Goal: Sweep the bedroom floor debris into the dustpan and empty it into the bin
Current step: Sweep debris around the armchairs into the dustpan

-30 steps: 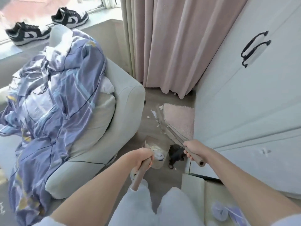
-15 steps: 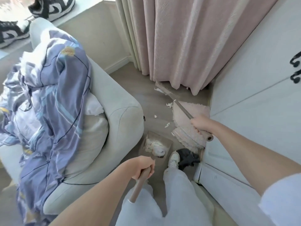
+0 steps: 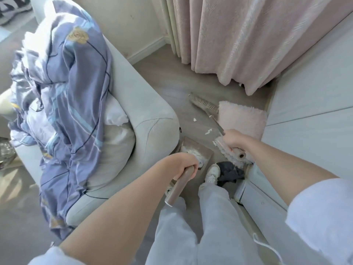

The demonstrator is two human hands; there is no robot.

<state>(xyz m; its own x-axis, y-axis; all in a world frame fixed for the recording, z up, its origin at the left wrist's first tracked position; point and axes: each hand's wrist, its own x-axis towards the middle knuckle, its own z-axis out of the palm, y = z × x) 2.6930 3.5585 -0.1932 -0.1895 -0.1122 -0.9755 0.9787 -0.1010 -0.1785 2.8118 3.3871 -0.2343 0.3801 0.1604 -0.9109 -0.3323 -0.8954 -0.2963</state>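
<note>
Debris (image 3: 208, 131): 2 scraps on floor between broom head (image 3: 203, 104) and dustpan (image 3: 198, 150); right hand (image 3: 234, 139) grip holds broom, left hand (image 3: 186, 165) grip holds dustpan handle.

Reached forward with the right hand (image 3: 234, 139) on the broom (image 3: 216, 124) since one second ago: from just beside the dustpan (image 3: 198, 148) to above the near edge of the pink rug (image 3: 242, 117). Carried the broom head (image 3: 203, 104) out from the left side of the rug toward the curtain (image 3: 238, 44), then drew it back a little, to beside the far left corner of the rug. Left only two white scraps (image 3: 208, 131) on the bare floor between broom head and dustpan, fewer than half a second ago. Tilted the view further down: sneakers (image 3: 11, 10) on the window sill nearly cut off at top left, black cabinet handles gone from sight.
</note>
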